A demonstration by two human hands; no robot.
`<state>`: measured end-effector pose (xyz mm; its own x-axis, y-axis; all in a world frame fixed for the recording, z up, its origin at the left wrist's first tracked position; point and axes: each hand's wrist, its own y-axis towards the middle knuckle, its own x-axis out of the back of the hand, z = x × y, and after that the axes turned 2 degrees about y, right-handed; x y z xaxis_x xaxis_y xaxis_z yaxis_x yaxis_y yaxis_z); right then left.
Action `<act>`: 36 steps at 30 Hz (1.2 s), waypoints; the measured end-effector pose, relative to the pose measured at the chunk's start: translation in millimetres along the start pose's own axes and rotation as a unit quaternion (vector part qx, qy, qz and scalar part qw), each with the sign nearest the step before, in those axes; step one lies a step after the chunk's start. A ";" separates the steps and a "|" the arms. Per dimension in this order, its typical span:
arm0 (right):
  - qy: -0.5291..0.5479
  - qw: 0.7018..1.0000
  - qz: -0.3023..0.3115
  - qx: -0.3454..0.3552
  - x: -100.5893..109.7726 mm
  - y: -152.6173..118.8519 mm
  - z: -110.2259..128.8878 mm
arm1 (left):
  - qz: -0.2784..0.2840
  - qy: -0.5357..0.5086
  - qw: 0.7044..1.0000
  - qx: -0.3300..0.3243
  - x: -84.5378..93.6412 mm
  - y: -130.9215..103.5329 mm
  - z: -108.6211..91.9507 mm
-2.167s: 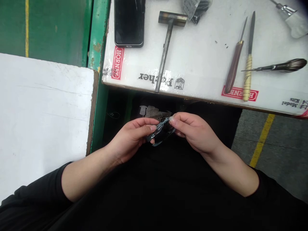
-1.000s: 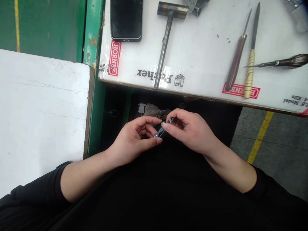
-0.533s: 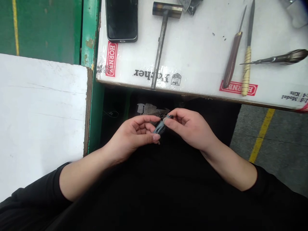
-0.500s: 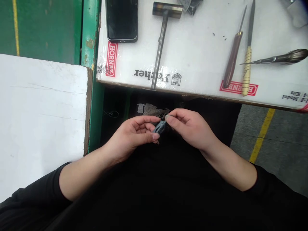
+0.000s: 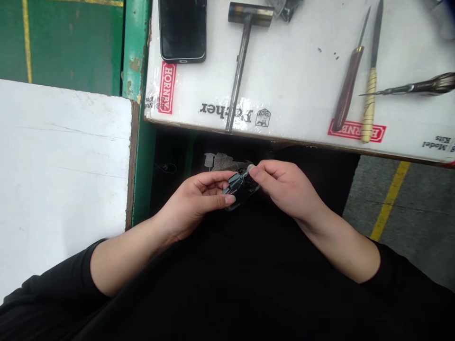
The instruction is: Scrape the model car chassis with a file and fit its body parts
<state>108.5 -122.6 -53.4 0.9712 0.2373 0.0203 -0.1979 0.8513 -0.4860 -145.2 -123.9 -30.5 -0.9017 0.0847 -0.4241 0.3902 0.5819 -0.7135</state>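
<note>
Between both hands, above my lap, is a small dark blue-grey part (image 5: 242,188) with a ridged, shiny surface; its exact kind is not clear. My left hand (image 5: 199,196) grips its left end between the thumb and fingers. At the part's upper right end, the thumb and index finger of my right hand (image 5: 284,187) are pinched together on it. The fingertips hide some of its edges, and its dark lower side blends into my black clothing.
On the white-covered workbench (image 5: 295,94) lie a phone (image 5: 183,31), a metal hammer (image 5: 242,61), a brown-handled pointed tool (image 5: 350,85), a file with a pale wrapped handle (image 5: 370,99) and a slim metal tool (image 5: 426,86). A white board (image 5: 64,156) is at the left.
The part has turned in my hands, so more of its dark, wide face shows. My right hand has shifted slightly right, and my left hand keeps its grip.
</note>
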 end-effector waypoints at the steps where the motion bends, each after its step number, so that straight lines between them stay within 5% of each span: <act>1: -0.004 1.000 -0.001 0.006 -0.2 0.3 -0.1 | 0.002 0.001 1.000 -0.002 -0.2 -0.1 -0.7; 29: -0.013 0.999 0.034 0.036 -0.3 -1.7 -2.6 | -0.013 -0.016 1.000 0.019 1.3 2.5 -3.3; 36: 0.054 0.995 0.079 0.027 -0.9 -1.5 -1.0 | 0.079 0.029 0.994 0.069 -0.5 -0.8 -4.6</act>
<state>108.1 -124.6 -53.6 0.9352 0.3214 -0.1483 -0.3537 0.8317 -0.4280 -146.0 -120.6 -27.2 -0.8345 0.2157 -0.5071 0.5465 0.4417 -0.7115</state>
